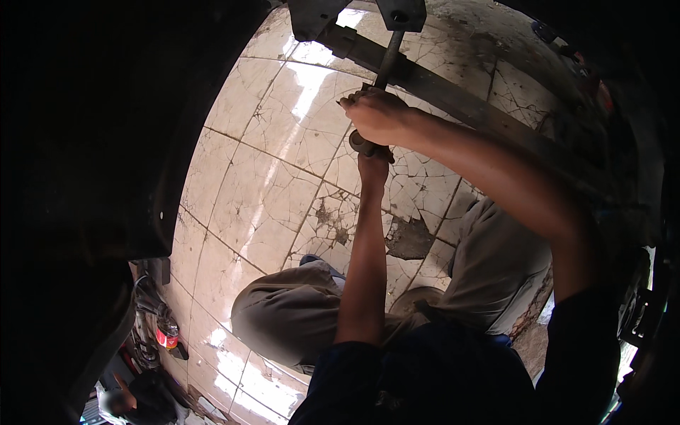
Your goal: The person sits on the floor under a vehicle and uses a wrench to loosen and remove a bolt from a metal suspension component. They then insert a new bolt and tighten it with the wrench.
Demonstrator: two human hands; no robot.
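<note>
A dark metal rod (pixel 389 62), which looks threaded, slants down from a bracket (pixel 401 14) at the top of the view. My right hand (pixel 379 117) is closed around its lower part, fingers curled to the left; a small dark piece shows at the fingertips, too hidden to name. Just below, a round, thick metal end piece (pixel 360 144) sticks out between my hands. From beneath, my left hand (pixel 374 164) grips that end piece, its fingers mostly hidden behind it and the right hand.
A dark metal beam (pixel 467 103) crosses behind the rod. Black bulk (pixel 85 142) fills the left side. Cracked tiles (pixel 269 177) cover the floor, with a broken patch (pixel 411 239). My bent knees (pixel 283 312) are below. At lower left are a red-labelled bottle (pixel 167 336) and another person (pixel 145 400).
</note>
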